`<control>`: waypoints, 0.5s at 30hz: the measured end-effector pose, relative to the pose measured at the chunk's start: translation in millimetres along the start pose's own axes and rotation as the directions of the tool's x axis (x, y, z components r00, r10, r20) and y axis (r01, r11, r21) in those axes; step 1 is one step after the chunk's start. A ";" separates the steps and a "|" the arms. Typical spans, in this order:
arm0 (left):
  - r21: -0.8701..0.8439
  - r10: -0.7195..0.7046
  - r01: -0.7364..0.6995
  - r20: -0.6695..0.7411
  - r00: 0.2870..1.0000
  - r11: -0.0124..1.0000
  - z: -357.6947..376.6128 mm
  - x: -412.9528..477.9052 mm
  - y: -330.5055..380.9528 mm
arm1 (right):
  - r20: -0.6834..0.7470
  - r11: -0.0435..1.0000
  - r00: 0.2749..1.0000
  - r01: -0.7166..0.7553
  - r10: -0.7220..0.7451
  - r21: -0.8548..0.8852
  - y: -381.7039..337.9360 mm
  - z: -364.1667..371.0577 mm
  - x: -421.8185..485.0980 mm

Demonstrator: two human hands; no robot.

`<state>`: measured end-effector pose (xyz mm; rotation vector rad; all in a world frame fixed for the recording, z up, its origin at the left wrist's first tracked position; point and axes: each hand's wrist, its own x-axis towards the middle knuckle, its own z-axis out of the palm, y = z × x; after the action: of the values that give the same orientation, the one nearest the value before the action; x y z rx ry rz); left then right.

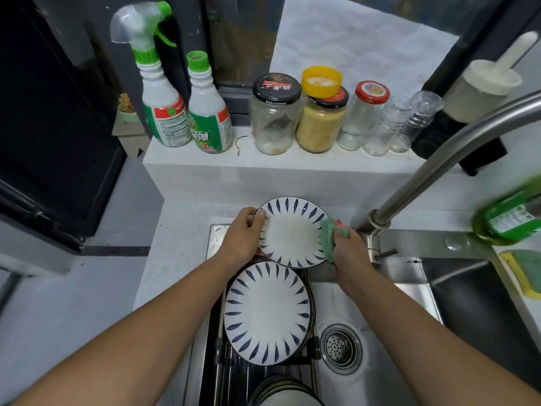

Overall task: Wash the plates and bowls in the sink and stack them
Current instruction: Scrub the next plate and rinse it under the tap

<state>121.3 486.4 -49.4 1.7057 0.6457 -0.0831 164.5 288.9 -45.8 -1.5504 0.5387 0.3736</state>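
Note:
My left hand (241, 235) grips the left rim of a white plate with blue leaf marks (292, 230), held tilted over the back of the sink (409, 285). My right hand (349, 250) holds a green and red sponge (333, 232) against the plate's right rim. A second plate of the same pattern (266, 312) lies on top of a stack on the drain rack (222, 347) below. More dishes (281, 391) show at the bottom edge, partly cut off.
The steel faucet (439, 171) arches over the sink from the right. A drain strainer (341, 348) sits right of the rack. Spray bottles (164, 104), jars (275, 115) and glasses line the ledge behind. A green soap bottle (509, 218) and a yellow sponge (521, 271) lie at right.

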 end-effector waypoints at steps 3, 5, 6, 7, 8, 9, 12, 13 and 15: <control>-0.110 -0.054 0.057 0.028 0.998 0.992 4.7 -2.0 -0.8 | -0.033 1.000 0.999 -0.001 0.001 0.018 -5.7 -0.3 -3.7; -0.164 -0.074 0.081 0.048 0.996 0.983 7.7 -2.9 -1.5 | -0.002 0.999 1.000 -0.004 0.004 0.032 -7.7 -2.4 -3.7; -0.181 -0.080 0.089 0.056 0.995 0.979 8.8 -3.8 -1.1 | 0.015 1.000 1.000 0.007 -0.008 0.003 -8.9 -3.5 -3.5; -0.191 -0.089 0.100 0.064 0.994 0.976 9.7 -4.2 -0.7 | 0.008 1.000 1.000 0.017 -0.017 -0.008 -9.1 -3.7 -2.3; -0.201 -0.090 0.101 0.064 0.994 0.974 10.6 -3.7 -1.1 | -0.007 0.999 1.000 0.026 -0.026 -0.021 -9.3 -3.5 -1.4; -0.209 -0.096 0.107 0.066 0.993 0.972 10.7 -4.6 -0.3 | -0.012 1.000 1.000 0.024 -0.024 0.001 -9.5 -2.0 0.0; -0.165 -0.089 0.101 0.083 0.993 0.981 9.0 -4.6 -1.1 | -0.006 0.999 0.999 0.041 -0.041 -0.017 -10.9 1.0 3.7; -0.141 -0.083 0.096 0.095 0.992 0.985 8.3 -4.4 -1.4 | -0.021 0.998 0.998 0.052 -0.052 -0.019 -10.2 1.4 5.9; -0.130 -0.084 0.099 0.113 0.990 0.987 6.8 -7.0 -0.9 | -0.048 0.998 0.997 0.065 -0.066 -0.024 -11.4 3.1 7.6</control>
<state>117.0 477.7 -49.1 1.5304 0.6349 -0.1908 177.3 291.2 -40.5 -1.5979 0.5212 0.2933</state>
